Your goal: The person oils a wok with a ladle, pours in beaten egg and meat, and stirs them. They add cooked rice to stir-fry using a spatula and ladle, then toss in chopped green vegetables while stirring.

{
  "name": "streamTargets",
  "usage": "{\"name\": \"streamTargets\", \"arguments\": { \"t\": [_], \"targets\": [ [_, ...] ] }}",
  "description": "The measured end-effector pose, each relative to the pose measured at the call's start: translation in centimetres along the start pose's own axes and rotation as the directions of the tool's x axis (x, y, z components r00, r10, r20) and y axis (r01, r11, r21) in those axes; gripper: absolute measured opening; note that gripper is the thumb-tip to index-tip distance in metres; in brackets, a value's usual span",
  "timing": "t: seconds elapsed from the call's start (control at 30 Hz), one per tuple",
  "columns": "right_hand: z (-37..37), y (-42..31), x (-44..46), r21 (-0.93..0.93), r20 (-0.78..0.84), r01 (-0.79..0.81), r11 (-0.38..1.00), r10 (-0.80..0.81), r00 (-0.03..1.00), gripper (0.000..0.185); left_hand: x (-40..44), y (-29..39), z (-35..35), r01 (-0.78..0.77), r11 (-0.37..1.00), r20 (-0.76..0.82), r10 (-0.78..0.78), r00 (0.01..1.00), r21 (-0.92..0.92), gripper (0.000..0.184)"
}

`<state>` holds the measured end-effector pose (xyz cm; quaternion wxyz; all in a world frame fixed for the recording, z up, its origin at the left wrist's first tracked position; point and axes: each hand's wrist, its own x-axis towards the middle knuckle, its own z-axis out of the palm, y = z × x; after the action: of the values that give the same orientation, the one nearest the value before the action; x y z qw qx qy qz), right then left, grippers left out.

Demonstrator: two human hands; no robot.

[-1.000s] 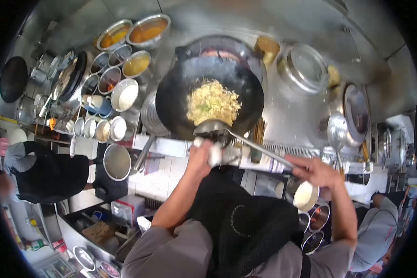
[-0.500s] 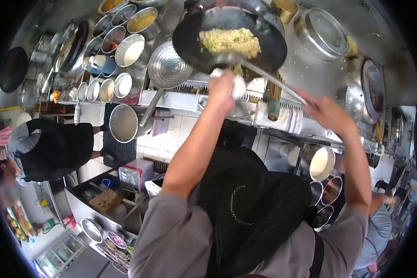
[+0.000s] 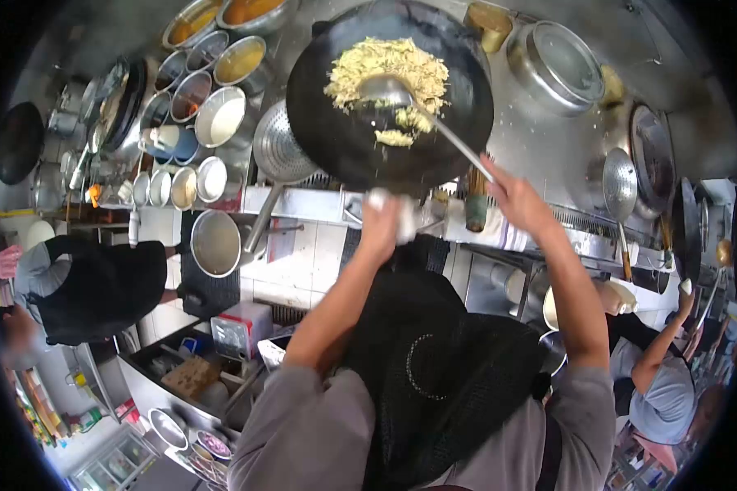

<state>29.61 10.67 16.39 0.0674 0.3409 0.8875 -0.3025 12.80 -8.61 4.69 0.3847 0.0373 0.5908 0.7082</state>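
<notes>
My right hand (image 3: 520, 200) is closed around the handle of a metal ladle (image 3: 458, 143). The ladle's bowl rests against loose yellowish food that looks like fried rice (image 3: 401, 61), inside a large black wok (image 3: 336, 143). My left hand (image 3: 381, 225) is closed on a bunched white cloth (image 3: 406, 221) at the wok's near rim. Whether the cloth wraps a wok handle is hidden. A few clumps of food lie apart, lower in the wok.
Left of the wok lie a perforated strainer (image 3: 274, 151) and several metal containers, one with white contents (image 3: 221, 119). A bamboo brush (image 3: 477, 204) stands at the near right, and a lidded pot (image 3: 561, 65) beyond it. Co-workers are at far left (image 3: 98, 282) and far right (image 3: 663, 401).
The wok has come nearer and tilted, and its food is looser and more spread. My left hand has moved toward me. My right hand has shifted left, with the ladle bowl farther into the food.
</notes>
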Motion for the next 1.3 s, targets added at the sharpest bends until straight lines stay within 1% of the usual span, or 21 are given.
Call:
{"name": "streamTargets", "arguments": {
  "t": [0.1, 0.17, 0.2, 0.3, 0.37, 0.43, 0.47, 0.5, 0.53, 0.57, 0.63, 0.73, 0.8, 0.9, 0.97, 1.03, 1.07, 1.1, 1.17, 1.23, 1.3],
  "targets": [
    [-4.4, -1.1, -5.0, -0.048, -0.04, 0.18, 0.983, -0.182, 0.983, 0.051, -3.7, 3.5, -0.4, 0.04, 0.987, 0.073, -0.028, 0.997, -0.156, 0.021],
    [-7.8, -2.4, -7.1, 0.027, 0.25, 0.135, 0.991, -0.137, 0.959, 0.049, -2.3, 8.6, 1.9, 0.284, 0.946, -0.009, -0.288, 0.957, -0.157, 0.018],
    [-7.3, -2.1, -5.5, 0.035, 0.259, 0.131, 0.991, -0.136, 0.956, 0.049, -0.2, 10.4, 3.5, 0.247, 0.96, 0.023, -0.246, 0.969, -0.132, 0.019],
    [-3.8, -1.4, -1.2, 0.045, 0.175, 0.053, 0.998, -0.06, 0.983, 0.049, 3.5, 6.9, 2.7, 0.118, 0.938, 0.013, -0.129, 0.992, 0.327, 0.023],
    [-2.0, -1.6, -0.9, -0.066, 0.101, -0.085, 0.994, 0.091, 0.991, 0.049, -0.5, -0.6, -1.0, 0.042, 0.998, 0.007, -0.041, 0.999, -0.046, 0.031],
    [-4.7, -0.6, -3.9, -0.101, 0.033, 0.06, 0.993, -0.057, 0.998, 0.051, -3.3, 1.8, -0.8, -0.01, 0.996, 0.11, 0.019, 0.994, -0.09, 0.042],
    [-6.9, -0.7, -5.3, -0.06, 0.145, 0.113, 0.992, -0.103, 0.984, 0.051, -2.9, 3.6, -0.9, 0.258, 0.966, -0.02, -0.257, 0.966, 0.03, 0.039],
    [-7.7, -0.9, -6.6, -0.01, 0.267, 0.159, 0.987, -0.15, 0.952, 0.052, -2.1, 3.8, -0.5, -0.057, 0.991, 0.119, 0.043, 0.992, 0.122, 0.026],
    [-7.5, -1.9, -5.7, 0.0, 0.293, 0.153, 0.988, -0.146, 0.945, 0.052, -0.8, 9.0, 3.1, 0.262, 0.963, -0.051, -0.265, 0.963, -0.07, 0.02],
    [-7.4, -3.7, -3.0, -0.079, 0.262, 0.039, 0.996, -0.017, 0.965, 0.051, 2.0, 9.6, 4.0, 0.242, 0.954, 0.087, -0.229, 0.969, -0.178, 0.019],
    [-5.3, -3.7, -1.7, -0.163, 0.232, -0.072, 0.984, 0.109, 0.966, 0.051, 4.3, 6.8, 4.1, 0.178, 0.981, -0.023, -0.177, 0.984, 0.078, 0.015],
    [-2.2, -1.0, -0.4, -0.164, 0.054, -0.088, 0.982, 0.098, 0.994, 0.051, -0.2, -0.5, -0.3, 0.042, 0.996, 0.008, -0.041, 0.999, -0.082, 0.017],
    [-5.2, -0.8, -4.4, -0.187, 0.207, 0.09, 0.978, -0.051, 0.977, 0.051, -0.9, 1.4, -0.3, 0.021, 0.998, 0.049, -0.018, 0.999, -0.057, 0.018],
    [-9.0, -2.4, -6.0, -0.176, 0.264, 0.104, 0.979, -0.055, 0.963, 0.051, -1.5, 8.4, 3.3, 0.249, 0.968, -0.086, -0.249, 0.965, -0.01, 0.02],
    [-7.3, -3.2, -2.6, -0.199, 0.234, 0.045, 0.979, 0.003, 0.972, 0.051, 0.6, 8.2, 3.6, 0.213, 0.976, 0.066, -0.21, 0.975, -0.043, 0.023],
    [-2.9, -0.7, 1.9, -0.244, 0.089, -0.091, 0.966, 0.116, 0.989, 0.052, 3.1, 2.1, 2.5, 0.065, 0.986, -0.175, -0.037, 0.984, 0.155, 0.023],
    [-3.5, -0.6, 1.5, -0.248, 0.059, -0.09, 0.965, 0.107, 0.992, 0.052, 2.0, -0.7, 1.0, 0.015, 0.996, 0.014, -0.013, 1.0, -0.085, 0.023],
    [-3.3, -0.2, -0.7, -0.21, 0.058, -0.026, 0.977, 0.039, 0.998, 0.051, 0.1, -2.0, -0.3, 0.072, 0.994, 0.021, -0.071, 0.997, -0.083, 0.027],
    [-4.3, 0.9, -2.7, -0.166, 0.033, 0.032, 0.986, -0.027, 0.999, 0.05, -3.1, 0.8, 0.5, -0.043, 0.993, 0.109, 0.055, 0.993, -0.109, 0.031],
    [-7.1, 1.2, -5.6, -0.231, 0.191, 0.26, 0.938, -0.218, 0.957, 0.049, -2.9, 5.6, 2.3, 0.185, 0.982, -0.032, -0.186, 0.982, -0.026, 0.026],
    [-7.5, -1.1, -2.9, -0.125, 0.196, 0.215, 0.969, -0.188, 0.962, 0.048, 0.7, 10.5, 4.8, 0.182, 0.972, 0.063, -0.174, 0.983, -0.152, 0.018]
  ]
}}
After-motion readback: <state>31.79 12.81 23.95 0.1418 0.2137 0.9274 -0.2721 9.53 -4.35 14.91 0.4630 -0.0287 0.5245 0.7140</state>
